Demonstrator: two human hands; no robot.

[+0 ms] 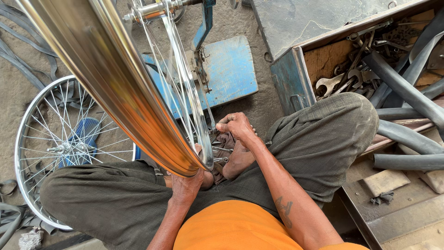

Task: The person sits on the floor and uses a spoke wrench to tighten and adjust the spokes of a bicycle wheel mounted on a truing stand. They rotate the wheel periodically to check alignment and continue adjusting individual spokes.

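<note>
A shiny chrome bicycle wheel rim [125, 88] stands upright in a blue truing stand [206, 21], its hub [155, 9] at the top. My left hand [187, 183] grips the rim's lower edge from beneath. My right hand [236, 126] is closed on a small tool at the spokes [185, 92] near the rim's bottom; the tool itself is mostly hidden by my fingers. Both hands work just above my crossed legs in dark grey trousers [319, 139].
A second spoked wheel [55, 148] lies flat on the ground at left. The stand's blue base plate [229, 69] is ahead. An open metal toolbox [296, 78] at right holds wrenches [330, 83] and black rubber tubes [407, 97]. Rubber strips [18, 41] lie far left.
</note>
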